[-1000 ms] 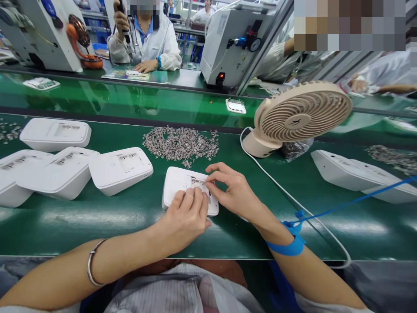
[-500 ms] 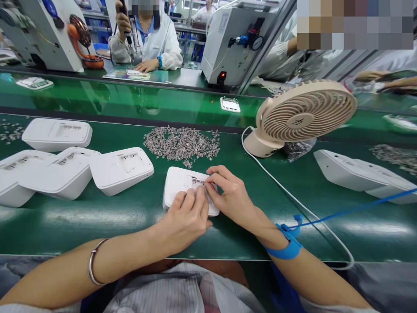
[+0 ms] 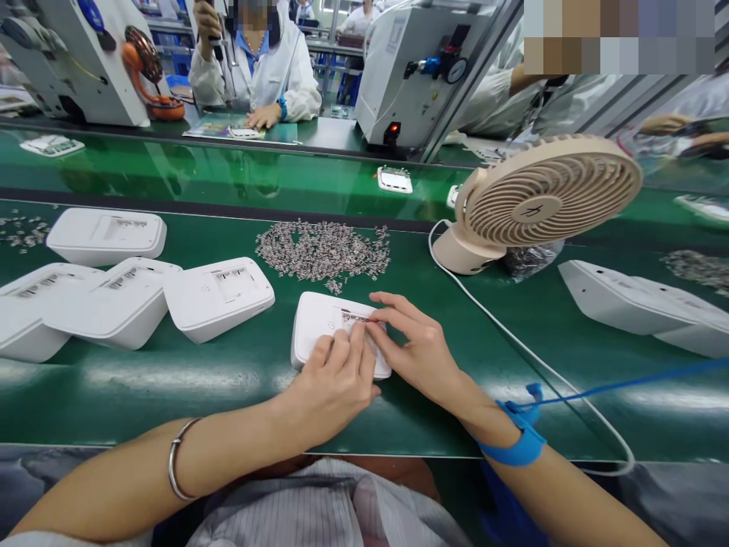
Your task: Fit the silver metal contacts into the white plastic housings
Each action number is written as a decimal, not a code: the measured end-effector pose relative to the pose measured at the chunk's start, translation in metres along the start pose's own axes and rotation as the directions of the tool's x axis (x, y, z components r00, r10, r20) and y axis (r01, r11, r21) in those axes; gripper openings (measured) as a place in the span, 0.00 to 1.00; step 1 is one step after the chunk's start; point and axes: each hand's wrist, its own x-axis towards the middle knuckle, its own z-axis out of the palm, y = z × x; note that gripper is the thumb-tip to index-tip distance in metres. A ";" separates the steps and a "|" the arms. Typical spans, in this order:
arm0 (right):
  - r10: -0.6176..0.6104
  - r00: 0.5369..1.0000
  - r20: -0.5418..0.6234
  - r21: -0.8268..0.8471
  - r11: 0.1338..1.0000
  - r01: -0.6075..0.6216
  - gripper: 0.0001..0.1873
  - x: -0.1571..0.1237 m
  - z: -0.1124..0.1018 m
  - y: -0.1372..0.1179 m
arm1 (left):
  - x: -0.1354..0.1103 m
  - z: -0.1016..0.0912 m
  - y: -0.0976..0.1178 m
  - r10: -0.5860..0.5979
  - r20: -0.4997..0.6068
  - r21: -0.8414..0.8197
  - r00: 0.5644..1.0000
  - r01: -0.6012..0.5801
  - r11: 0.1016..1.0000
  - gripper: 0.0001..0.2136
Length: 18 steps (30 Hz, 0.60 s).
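A white plastic housing (image 3: 312, 323) lies on the green bench in front of me, its slotted compartment (image 3: 354, 316) facing up with small metal parts inside. My left hand (image 3: 340, 368) rests over the housing's near side, fingertips bent down at the compartment and thumb by the near edge. At the compartment's right end, the thumb and index finger of my right hand (image 3: 411, 338) are pinched together; what they hold is too small and covered to make out. Just beyond the housing is a pile of small metal contacts (image 3: 322, 251).
Several white housings (image 3: 219, 296) stand to the left, and more housings (image 3: 638, 304) to the right. A beige fan (image 3: 535, 205) with a white cable (image 3: 512, 342) stands right of the pile. A blue wrist-strap cord (image 3: 626, 386) runs right. Across the belt (image 3: 228, 175) sits a co-worker (image 3: 267, 68).
My hands stay at the compartment with small finger shifts. White parts on the belt have moved left, and another shows beside the fan. The view has shifted slightly.
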 end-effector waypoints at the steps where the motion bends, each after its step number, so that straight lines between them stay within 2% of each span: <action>1: 0.007 1.000 0.000 0.028 1.000 -0.007 0.06 -0.002 -0.001 -0.001 | 0.000 0.000 0.000 -0.002 -0.001 0.001 1.000 0.002 1.000 0.21; 5: 0.011 1.000 0.001 0.072 0.997 -0.011 0.08 -0.011 -0.004 -0.003 | 0.001 0.000 0.000 -0.014 0.004 -0.001 1.000 0.014 1.000 0.21; 11: -0.022 1.000 0.008 0.032 0.999 0.022 0.09 -0.013 -0.003 -0.001 | 0.000 -0.001 0.002 -0.016 0.009 0.004 1.000 0.015 1.000 0.21; 18: -0.121 0.989 0.080 -0.114 0.985 0.130 0.12 -0.015 -0.005 -0.002 | 0.002 0.003 0.004 -0.035 0.010 -0.027 0.999 0.035 0.999 0.20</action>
